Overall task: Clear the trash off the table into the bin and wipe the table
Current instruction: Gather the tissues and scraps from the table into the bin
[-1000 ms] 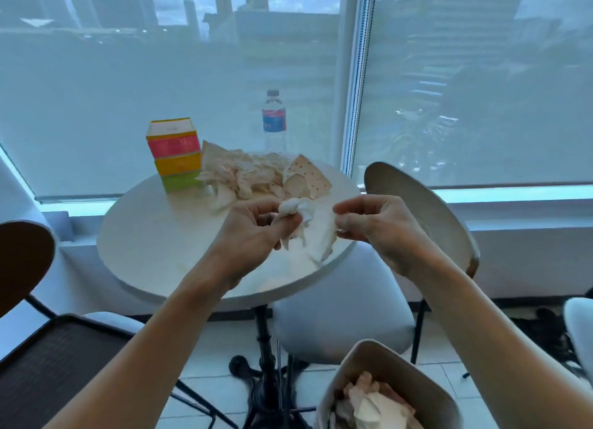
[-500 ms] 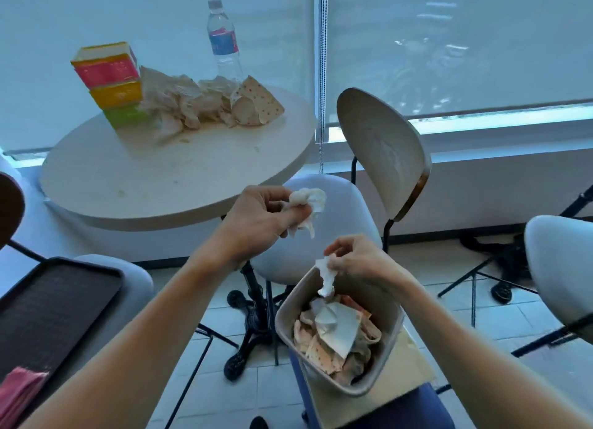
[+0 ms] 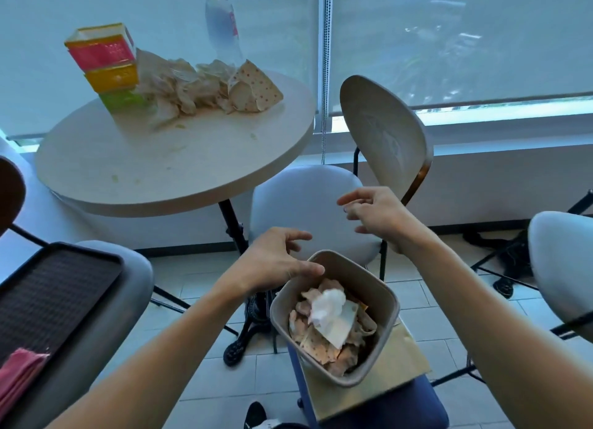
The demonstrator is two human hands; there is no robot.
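both hands, left hand (image 3: 276, 262) and right hand (image 3: 375, 215), hang spread and empty over the bin (image 3: 340, 319) at 6 o'clock, while the trash pile (image 3: 205, 85) waits on the bench (image 3: 160, 172) at 11 o'clock

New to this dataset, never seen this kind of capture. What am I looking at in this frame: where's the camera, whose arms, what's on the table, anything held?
There is no machine here: a person does the job with bare hands. The single picture comes from a wide-angle camera worn on the head, looking forward and down, so the two arms reach in from the bottom edge.

The left hand hangs just over the rim of the bin, fingers spread, holding nothing. The right hand is higher, above the bin, fingers loose, also holding nothing. Crumpled paper, with a white tissue on top, lies in the bin.

On the round table a pile of crumpled wrappers lies next to a stack of coloured boxes, with a water bottle behind them. Small crumbs dot the tabletop.
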